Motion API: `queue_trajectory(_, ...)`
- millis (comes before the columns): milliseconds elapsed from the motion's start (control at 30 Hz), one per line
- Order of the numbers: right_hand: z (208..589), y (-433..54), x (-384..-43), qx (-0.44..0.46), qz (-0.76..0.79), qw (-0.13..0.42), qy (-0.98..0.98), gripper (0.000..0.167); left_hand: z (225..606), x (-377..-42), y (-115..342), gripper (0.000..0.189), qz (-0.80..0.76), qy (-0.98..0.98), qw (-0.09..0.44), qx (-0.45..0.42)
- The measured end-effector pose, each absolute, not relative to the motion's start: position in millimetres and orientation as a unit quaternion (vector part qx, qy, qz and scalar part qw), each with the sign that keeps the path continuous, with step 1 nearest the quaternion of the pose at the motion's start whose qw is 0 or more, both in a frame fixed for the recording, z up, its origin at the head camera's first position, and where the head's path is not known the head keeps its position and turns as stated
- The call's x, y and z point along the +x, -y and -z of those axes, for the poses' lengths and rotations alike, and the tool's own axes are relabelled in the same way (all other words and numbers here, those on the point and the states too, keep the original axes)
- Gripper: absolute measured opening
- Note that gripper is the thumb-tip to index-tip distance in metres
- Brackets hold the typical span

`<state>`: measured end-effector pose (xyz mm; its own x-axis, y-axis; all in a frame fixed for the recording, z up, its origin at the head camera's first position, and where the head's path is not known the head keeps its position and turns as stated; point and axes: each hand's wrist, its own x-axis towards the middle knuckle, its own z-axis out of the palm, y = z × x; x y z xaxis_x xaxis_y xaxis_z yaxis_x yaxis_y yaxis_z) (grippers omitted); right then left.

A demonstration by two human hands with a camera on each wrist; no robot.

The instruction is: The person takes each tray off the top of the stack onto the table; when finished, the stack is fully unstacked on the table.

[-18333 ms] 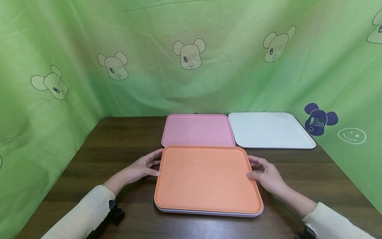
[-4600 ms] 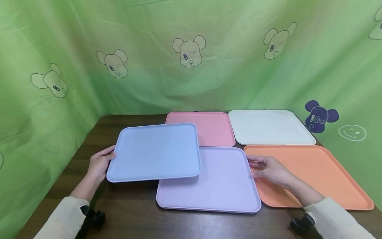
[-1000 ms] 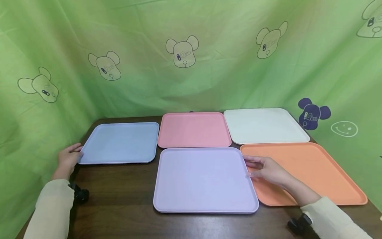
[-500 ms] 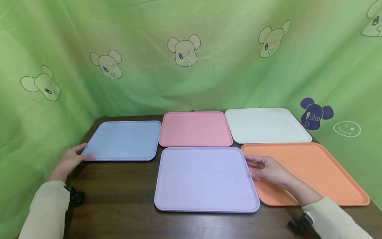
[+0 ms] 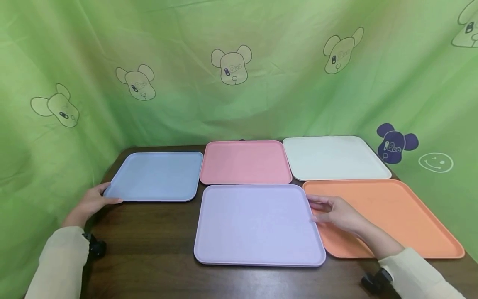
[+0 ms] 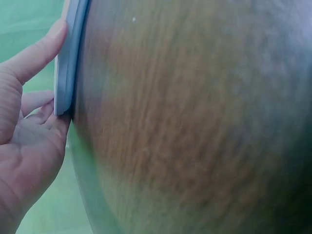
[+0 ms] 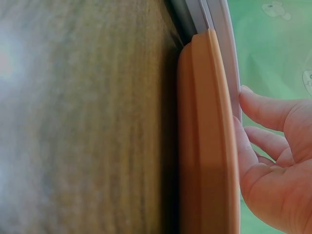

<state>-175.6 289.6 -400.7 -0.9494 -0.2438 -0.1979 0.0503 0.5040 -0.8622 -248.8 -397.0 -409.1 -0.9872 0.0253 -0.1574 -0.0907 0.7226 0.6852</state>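
A light blue tray [image 5: 158, 176] lies flat at the back left, just left of a pink tray [image 5: 245, 162]. My left hand [image 5: 91, 202] touches the blue tray's near left corner, the thumb along its front edge and the fingers at its left side. In the left wrist view, the thumb tip meets the rim of the blue tray [image 6: 70, 63]. A lavender tray [image 5: 257, 224] lies in front of the pink one. My right hand [image 5: 337, 214] rests its thumb and fingertips against the lavender tray's right edge, with its palm above the orange tray [image 5: 392, 216].
A white tray [image 5: 336, 158] lies at the back right, beside the pink tray and behind the orange one. The dark wood table [image 5: 149, 257] shows at front left. A green curtain [image 5: 179, 104] with printed bear heads hangs behind and along both sides.
The orange tray has gone from the middle stack to the right. The blue tray, earlier raised over the lavender one, has come down at back left. The left thumb has shifted onto its front edge.
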Motion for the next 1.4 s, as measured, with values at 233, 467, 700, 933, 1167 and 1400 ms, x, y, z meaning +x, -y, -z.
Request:
queue_trajectory(233, 400.1, -290.3, -175.8, -0.055, 0.488, 0.15, -0.858, 0.072, 413.1, -252.8, 395.5, 0.096, -0.366, -0.929, 0.056, -0.016)
queue_trajectory(467, 396.7, -289.2, -175.4, -0.048, 0.481, 0.151, -0.862, 0.072, 412.0, -256.5, 387.2, 0.089, -0.353, -0.935, 0.027, -0.025)
queue_trajectory(700, 396.7, -289.7, -175.4, -0.052, 0.49, 0.15, -0.857, 0.072, 410.7, -261.6, 376.6, 0.086, -0.347, -0.936, 0.006, -0.053)
queue_trajectory(933, 398.3, -290.2, -175.0, -0.052, 0.489, 0.147, -0.858, 0.073, 409.1, -264.7, 372.2, 0.084, -0.337, -0.94, -0.004, -0.058)
queue_trajectory(1167, 399.9, -290.7, -175.1, -0.052, 0.491, 0.146, -0.857, 0.072, 407.5, -268.0, 367.9, 0.083, -0.325, -0.944, -0.008, -0.057)
queue_trajectory(1400, 401.7, -289.9, -176.1, -0.057, 0.491, 0.147, -0.857, 0.071, 409.7, -268.4, 369.0, 0.082, -0.327, -0.943, -0.01, -0.056)
